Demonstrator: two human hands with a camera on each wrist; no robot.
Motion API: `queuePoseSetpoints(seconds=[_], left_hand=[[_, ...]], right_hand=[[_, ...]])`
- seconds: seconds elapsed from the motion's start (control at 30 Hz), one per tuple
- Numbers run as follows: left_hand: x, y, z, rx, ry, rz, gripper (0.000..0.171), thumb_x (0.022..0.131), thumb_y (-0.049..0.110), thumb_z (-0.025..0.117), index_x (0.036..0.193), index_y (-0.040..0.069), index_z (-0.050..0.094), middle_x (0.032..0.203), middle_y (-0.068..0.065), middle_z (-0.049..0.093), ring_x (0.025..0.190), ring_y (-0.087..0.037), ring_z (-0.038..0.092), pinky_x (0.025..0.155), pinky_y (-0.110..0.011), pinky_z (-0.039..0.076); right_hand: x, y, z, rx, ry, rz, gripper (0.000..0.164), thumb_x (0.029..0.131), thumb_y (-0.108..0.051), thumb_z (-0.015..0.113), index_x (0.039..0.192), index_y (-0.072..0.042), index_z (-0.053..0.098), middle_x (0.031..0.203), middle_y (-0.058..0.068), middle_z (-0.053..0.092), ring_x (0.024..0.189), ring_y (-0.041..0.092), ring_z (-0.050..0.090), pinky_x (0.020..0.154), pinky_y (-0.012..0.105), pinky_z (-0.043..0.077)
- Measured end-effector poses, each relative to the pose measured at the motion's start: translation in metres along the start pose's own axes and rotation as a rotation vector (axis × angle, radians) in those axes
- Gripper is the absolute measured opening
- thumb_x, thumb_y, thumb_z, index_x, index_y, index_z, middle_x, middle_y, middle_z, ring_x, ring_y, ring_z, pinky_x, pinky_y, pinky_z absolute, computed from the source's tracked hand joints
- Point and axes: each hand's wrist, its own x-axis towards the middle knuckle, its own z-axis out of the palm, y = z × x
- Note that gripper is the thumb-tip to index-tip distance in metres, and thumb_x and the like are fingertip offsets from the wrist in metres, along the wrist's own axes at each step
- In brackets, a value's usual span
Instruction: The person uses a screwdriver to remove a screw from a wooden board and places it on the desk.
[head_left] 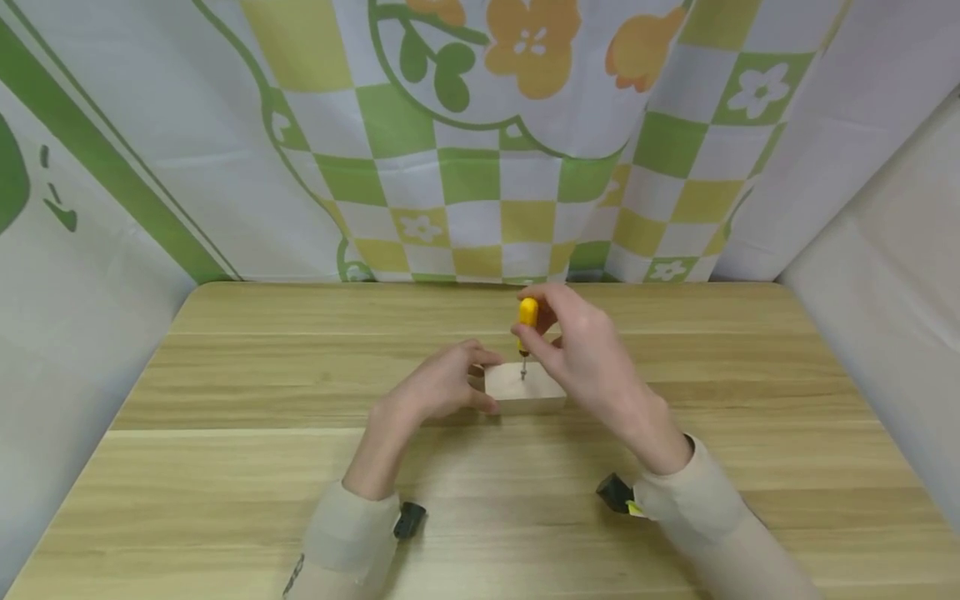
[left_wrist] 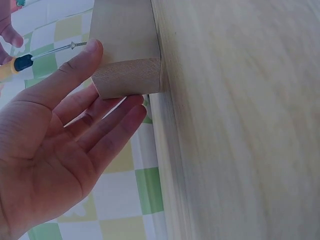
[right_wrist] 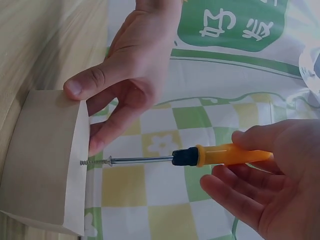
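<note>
A pale wooden block [head_left: 528, 406] lies on the wooden table. My left hand [head_left: 438, 385] grips its left end, with the thumb on the near side and the fingers on the far side. In the right wrist view a screw [right_wrist: 96, 161] stands upright in the block's top face, much of its thread showing. The tip of a yellow-handled screwdriver [right_wrist: 230, 154] meets the screw head, its shaft in line with the screw. My right hand [head_left: 600, 354] holds the handle from above between thumb and fingers. The left wrist view shows the block's end [left_wrist: 127, 79] beside my fingers.
The wood-grain table [head_left: 247, 500] spreads around the block on all sides. Behind its far edge hangs a green, yellow and white checked curtain [head_left: 472, 179]. Small black devices [head_left: 410, 520] are strapped at both wrists.
</note>
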Motion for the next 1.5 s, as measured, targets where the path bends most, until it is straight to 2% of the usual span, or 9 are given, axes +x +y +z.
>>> queuePoseSetpoints(seconds=[0.17,0.3,0.5,0.63,0.8,1.0,1.13,1.27,1.5], left_hand=[[-0.001,0.0,0.0,0.017,-0.004,0.011,0.065,0.077,0.018,0.086,0.137,0.013,0.061,0.128,-0.002,0.06,0.121,-0.023,0.061,0.104,-0.04,0.047],[0.0,0.0,0.0,0.033,-0.001,0.021,0.065,0.078,0.02,0.086,0.137,0.013,0.061,0.126,-0.002,0.06,0.12,-0.023,0.06,0.104,-0.04,0.048],[0.0,-0.003,-0.001,0.024,-0.011,0.017,0.064,0.079,0.02,0.085,0.138,0.015,0.061,0.118,0.002,0.06,0.121,-0.022,0.06,0.103,-0.04,0.048],[0.0,-0.004,-0.002,0.015,-0.014,0.011,0.064,0.079,0.021,0.084,0.138,0.015,0.06,0.116,0.003,0.06,0.122,-0.022,0.06,0.103,-0.04,0.048],[0.0,-0.004,-0.002,-0.006,-0.013,0.002,0.065,0.079,0.021,0.085,0.139,0.015,0.06,0.118,0.003,0.059,0.123,-0.022,0.06,0.103,-0.04,0.048],[0.0,-0.002,-0.001,-0.009,-0.007,-0.007,0.066,0.078,0.021,0.085,0.139,0.016,0.06,0.12,0.003,0.06,0.123,-0.022,0.06,0.104,-0.04,0.048],[0.0,0.0,-0.001,0.018,-0.004,0.01,0.065,0.078,0.02,0.085,0.138,0.015,0.061,0.12,0.001,0.06,0.121,-0.022,0.061,0.103,-0.039,0.048],[0.0,0.001,-0.001,0.033,-0.005,0.013,0.065,0.078,0.02,0.085,0.138,0.015,0.061,0.117,0.001,0.06,0.121,-0.022,0.061,0.103,-0.039,0.048],[-0.001,0.0,-0.002,0.051,-0.001,0.021,0.065,0.078,0.022,0.085,0.138,0.015,0.06,0.118,0.0,0.06,0.119,-0.022,0.06,0.103,-0.04,0.047]], right_hand=[[0.0,0.006,-0.002,0.061,0.045,0.015,0.039,0.084,-0.006,0.078,0.117,-0.001,0.058,0.093,0.008,0.069,0.083,0.017,0.068,0.062,0.022,0.057],[0.0,0.011,-0.004,0.106,0.049,-0.039,0.035,0.083,-0.006,0.079,0.113,0.0,0.061,0.094,0.009,0.071,0.082,0.017,0.07,0.062,0.02,0.057],[0.001,0.012,-0.013,0.218,-0.083,-0.079,0.031,0.084,-0.003,0.078,0.114,-0.004,0.067,0.097,0.006,0.073,0.087,0.017,0.071,0.07,0.024,0.06],[0.003,0.01,-0.016,0.193,-0.143,-0.083,0.03,0.088,-0.005,0.073,0.118,-0.007,0.066,0.1,0.005,0.072,0.091,0.017,0.071,0.072,0.027,0.06],[0.0,0.01,-0.007,0.102,-0.067,-0.1,0.031,0.09,-0.002,0.066,0.121,-0.004,0.064,0.102,0.006,0.067,0.089,0.018,0.069,0.069,0.026,0.06],[-0.002,0.009,0.001,0.025,0.051,-0.134,0.034,0.088,-0.011,0.076,0.119,-0.003,0.064,0.096,0.005,0.066,0.082,0.014,0.067,0.064,0.019,0.057],[-0.002,0.008,0.003,0.074,0.098,-0.092,0.037,0.083,-0.008,0.079,0.114,0.0,0.06,0.093,0.007,0.07,0.08,0.015,0.069,0.063,0.019,0.057],[-0.001,0.008,0.001,0.139,0.123,-0.096,0.033,0.08,-0.005,0.081,0.106,0.001,0.062,0.091,0.009,0.073,0.078,0.016,0.071,0.063,0.019,0.057],[0.003,0.015,-0.003,0.252,0.09,-0.083,0.026,0.081,-0.001,0.079,0.103,0.0,0.066,0.09,0.009,0.074,0.079,0.018,0.072,0.065,0.019,0.058]])
